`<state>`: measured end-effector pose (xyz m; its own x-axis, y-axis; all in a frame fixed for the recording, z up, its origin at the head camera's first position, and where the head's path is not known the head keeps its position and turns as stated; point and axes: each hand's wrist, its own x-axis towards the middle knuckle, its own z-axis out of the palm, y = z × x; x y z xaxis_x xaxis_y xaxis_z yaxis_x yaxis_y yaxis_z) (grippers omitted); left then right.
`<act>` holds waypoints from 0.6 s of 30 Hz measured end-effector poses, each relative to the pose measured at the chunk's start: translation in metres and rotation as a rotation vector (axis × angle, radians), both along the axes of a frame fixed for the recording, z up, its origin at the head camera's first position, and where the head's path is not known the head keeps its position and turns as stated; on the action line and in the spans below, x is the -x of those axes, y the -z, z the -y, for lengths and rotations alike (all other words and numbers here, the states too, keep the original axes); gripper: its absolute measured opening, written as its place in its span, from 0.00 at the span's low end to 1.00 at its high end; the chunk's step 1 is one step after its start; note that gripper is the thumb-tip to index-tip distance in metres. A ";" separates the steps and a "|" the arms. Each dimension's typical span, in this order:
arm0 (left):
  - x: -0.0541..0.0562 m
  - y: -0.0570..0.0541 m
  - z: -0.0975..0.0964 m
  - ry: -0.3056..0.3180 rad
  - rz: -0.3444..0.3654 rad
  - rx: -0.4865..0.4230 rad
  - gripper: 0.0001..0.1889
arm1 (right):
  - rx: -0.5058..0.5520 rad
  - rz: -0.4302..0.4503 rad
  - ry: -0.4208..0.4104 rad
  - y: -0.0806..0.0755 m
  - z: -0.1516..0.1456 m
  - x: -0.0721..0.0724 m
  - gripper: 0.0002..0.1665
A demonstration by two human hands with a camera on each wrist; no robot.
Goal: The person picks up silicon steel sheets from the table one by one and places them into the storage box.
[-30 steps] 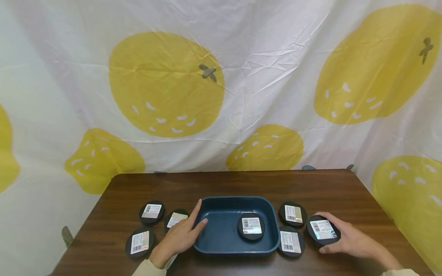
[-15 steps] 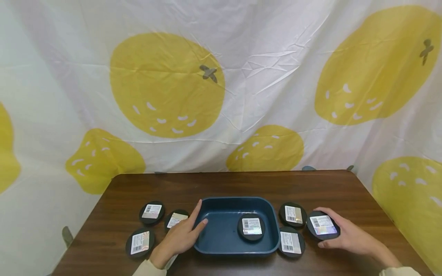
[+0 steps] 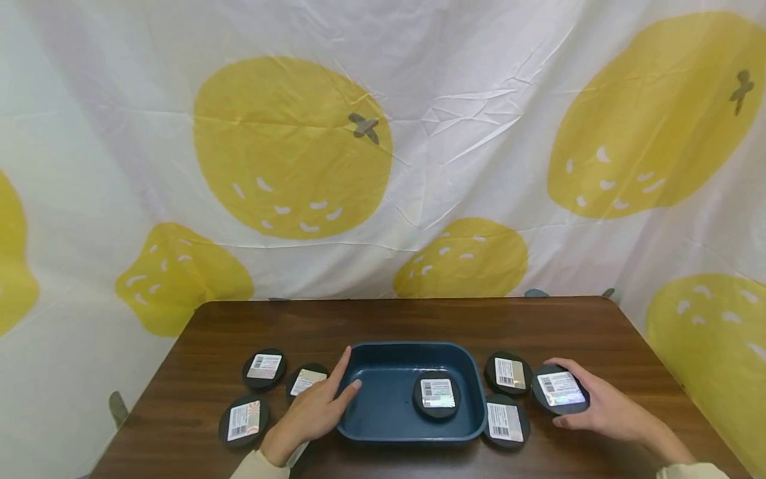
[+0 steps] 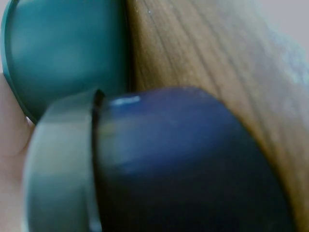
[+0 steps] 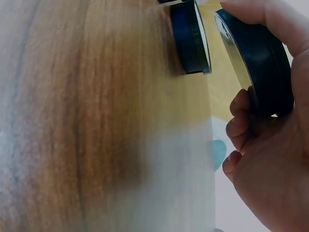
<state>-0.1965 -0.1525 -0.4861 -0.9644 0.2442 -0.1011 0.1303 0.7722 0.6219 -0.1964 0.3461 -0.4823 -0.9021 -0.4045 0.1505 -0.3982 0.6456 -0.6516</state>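
Note:
My right hand [image 3: 604, 406] grips a round black tub [image 3: 560, 389] with a white barcode label, thumb and fingers on its sides. In the right wrist view this black tub is raised off the tabletop and tilted. At the left end of a dark blue rectangular tray [image 3: 377, 426], my left hand [image 3: 314, 406] rests against the rim, index finger and thumb extended; its other fingers are hidden. One similar labelled tub [image 3: 437, 396] sits inside the tray, toward its right. Close by the left hand, the left wrist view shows a dark tub [image 4: 183, 159] beside the tray wall [image 4: 67, 48].
Right of the tray stand two more labelled tubs, a rear tub [image 3: 508, 372] and a front tub [image 3: 505, 422]. Several tubs lie left, including a far tub [image 3: 264, 368] and a near tub [image 3: 243, 422]. A lemon-print cloth [image 3: 455, 153] hangs behind the wooden table [image 3: 419, 319].
Since one second ago, my right hand has raised the tub slightly and its tilt has changed. The left hand and the tray have stayed in place.

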 end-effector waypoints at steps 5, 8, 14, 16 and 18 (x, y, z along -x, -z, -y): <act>0.000 0.000 0.000 0.002 0.002 0.005 0.36 | 0.022 0.024 -0.046 -0.002 0.001 0.000 0.49; 0.000 0.000 0.000 0.003 0.002 0.003 0.36 | 0.030 0.014 -0.062 -0.002 0.003 0.000 0.49; 0.000 0.000 0.000 0.003 -0.010 0.008 0.36 | 0.038 0.019 -0.045 -0.004 0.006 0.003 0.49; -0.001 0.000 0.000 0.004 -0.009 0.004 0.36 | 0.045 0.027 -0.042 -0.006 0.007 0.003 0.49; -0.001 -0.001 0.000 0.006 -0.009 0.002 0.36 | 0.054 0.033 -0.034 -0.008 0.008 0.004 0.50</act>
<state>-0.1954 -0.1525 -0.4851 -0.9637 0.2502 -0.0932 0.1406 0.7723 0.6195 -0.2004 0.3381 -0.4742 -0.8928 -0.4270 0.1436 -0.3973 0.5960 -0.6978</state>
